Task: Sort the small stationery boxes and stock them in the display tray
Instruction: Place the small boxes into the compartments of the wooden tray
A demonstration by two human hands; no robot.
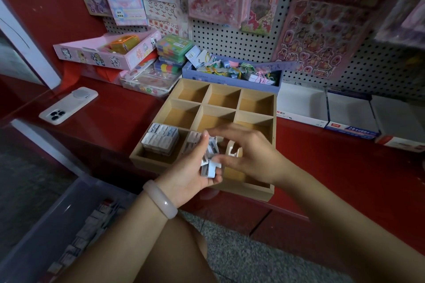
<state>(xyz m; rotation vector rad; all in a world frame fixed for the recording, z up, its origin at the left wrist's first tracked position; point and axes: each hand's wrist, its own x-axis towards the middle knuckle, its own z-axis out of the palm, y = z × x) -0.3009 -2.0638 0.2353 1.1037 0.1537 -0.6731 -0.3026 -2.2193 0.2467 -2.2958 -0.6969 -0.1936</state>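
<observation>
A wooden display tray (274, 108) with nine compartments sits on the red shelf. Its front left compartment holds a neat stack of small white stationery boxes (159, 139). More boxes show in the front middle compartment (192, 139), partly hidden by my hands. My left hand (190, 172) cups a bunch of small white boxes (210, 163) above the tray's front edge. My right hand (248, 156) reaches in from the right, its fingers curled, pinching boxes in that bunch. The rear compartments are bare.
A white phone (69, 105) lies on the shelf at left. Behind the tray stand a blue box of tags (232, 71), coloured sets and a pink box (108, 49). White cartons (349, 112) line the right. A translucent bin (76, 225) with more boxes sits low left.
</observation>
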